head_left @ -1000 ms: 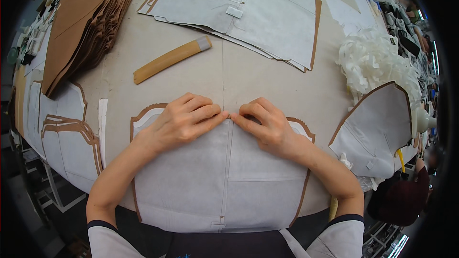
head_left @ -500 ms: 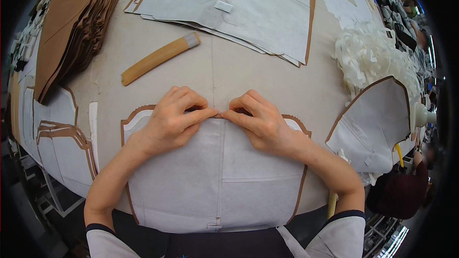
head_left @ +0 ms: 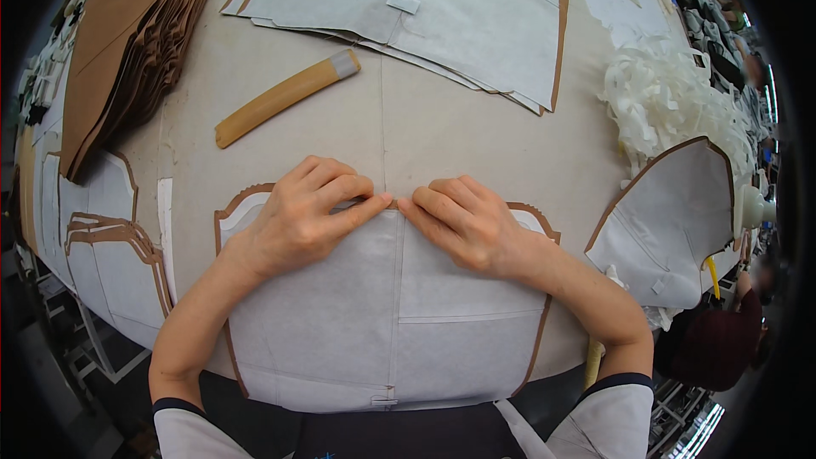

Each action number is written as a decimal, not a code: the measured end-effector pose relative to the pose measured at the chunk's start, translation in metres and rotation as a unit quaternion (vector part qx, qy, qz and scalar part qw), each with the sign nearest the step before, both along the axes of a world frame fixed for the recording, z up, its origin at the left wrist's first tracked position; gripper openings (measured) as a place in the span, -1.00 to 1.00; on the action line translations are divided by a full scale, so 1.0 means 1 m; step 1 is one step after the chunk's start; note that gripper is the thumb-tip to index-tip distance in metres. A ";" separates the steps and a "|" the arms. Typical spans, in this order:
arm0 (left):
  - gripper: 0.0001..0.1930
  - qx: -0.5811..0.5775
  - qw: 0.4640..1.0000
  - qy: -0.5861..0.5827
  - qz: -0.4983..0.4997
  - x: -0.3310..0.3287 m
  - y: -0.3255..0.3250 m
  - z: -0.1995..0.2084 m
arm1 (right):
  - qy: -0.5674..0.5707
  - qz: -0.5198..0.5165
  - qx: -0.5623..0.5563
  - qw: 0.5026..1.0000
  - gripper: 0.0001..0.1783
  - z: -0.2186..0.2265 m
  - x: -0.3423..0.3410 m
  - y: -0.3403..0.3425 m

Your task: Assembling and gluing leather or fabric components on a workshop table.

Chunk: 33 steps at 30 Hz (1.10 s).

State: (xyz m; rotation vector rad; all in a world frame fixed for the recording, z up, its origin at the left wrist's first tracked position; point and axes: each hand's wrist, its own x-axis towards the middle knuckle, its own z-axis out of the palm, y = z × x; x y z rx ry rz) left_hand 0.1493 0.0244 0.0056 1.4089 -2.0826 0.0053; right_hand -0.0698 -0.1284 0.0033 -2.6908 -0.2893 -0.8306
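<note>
A flat leather panel (head_left: 374,323) with a white lining and a brown rim lies on the table in front of me. My left hand (head_left: 310,217) and my right hand (head_left: 463,221) rest on its far edge, fingertips almost meeting at the middle seam. Both press down on the lining with fingers curled and thumbs against the edge. Neither hand lifts the panel off the table.
A tan wooden tool (head_left: 285,98) with a grey end lies beyond my hands. Stacked lined panels (head_left: 442,8) sit at the far side, brown leather pieces (head_left: 127,42) at far left, white fluffy scraps (head_left: 671,93) and another panel (head_left: 671,221) at right. More cut pieces (head_left: 102,238) lie at left.
My hands stay together at the panel's far edge. The whole scene has shifted slightly in view; fingers pressed a little flatter on the seam.
</note>
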 end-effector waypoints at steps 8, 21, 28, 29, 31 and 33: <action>-0.57 -0.002 1.000 -0.005 0.002 -0.001 0.001 -0.001 | 0.021 0.002 -0.035 0.999 -0.69 0.001 -0.004 0.000; -0.54 0.070 0.995 0.059 0.026 -0.011 0.002 0.006 | 0.033 -0.006 -0.056 0.998 -0.66 0.001 -0.007 0.001; -0.54 -0.003 0.998 -0.049 0.035 -0.019 0.005 0.000 | 0.042 -0.060 0.099 0.992 -0.61 -0.003 -0.006 0.007; -0.54 -0.003 0.998 -0.049 0.034 -0.021 0.006 0.002 | 0.054 -0.091 0.174 0.979 -0.60 -0.003 -0.008 0.010; -0.57 0.007 0.994 -0.101 0.038 -0.026 0.009 0.007 | 0.056 -0.096 0.193 0.975 -0.60 -0.002 -0.011 0.011; -0.58 0.014 0.992 -0.117 0.044 -0.030 0.010 0.014 | 0.059 -0.104 0.212 0.970 -0.60 -0.003 -0.012 0.012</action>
